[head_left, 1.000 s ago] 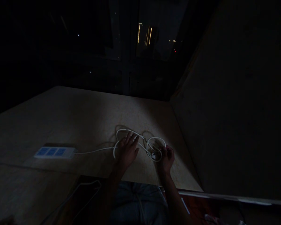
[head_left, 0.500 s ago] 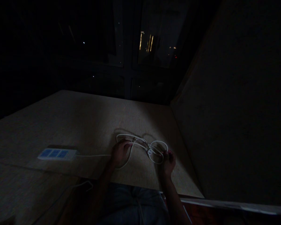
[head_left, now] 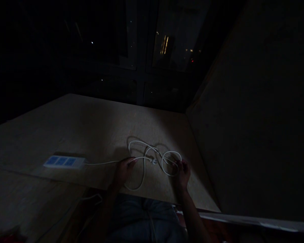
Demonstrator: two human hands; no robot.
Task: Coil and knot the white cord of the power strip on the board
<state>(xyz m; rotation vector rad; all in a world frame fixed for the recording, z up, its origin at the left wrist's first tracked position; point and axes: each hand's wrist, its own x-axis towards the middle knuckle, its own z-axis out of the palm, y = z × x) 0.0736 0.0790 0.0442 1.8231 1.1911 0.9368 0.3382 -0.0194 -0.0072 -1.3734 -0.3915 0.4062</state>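
A white power strip with blue socket faces lies at the left on a pale tabletop. Its white cord runs right and lies in loose, tangled loops. My left hand is closed on the cord, a short way behind its plug. The plug points right, between my two hands. My right hand pinches the cord at the right side of a round loop. Its fingertips are dim and partly hidden.
The pale tabletop reaches back to a dark window with city lights. A dark wall or panel borders the right side. Another thin white cord lies at the front left, near my lap.
My left hand has moved left and drawn the plug out to the left of the round loop. My right hand stays at the loop's right side.
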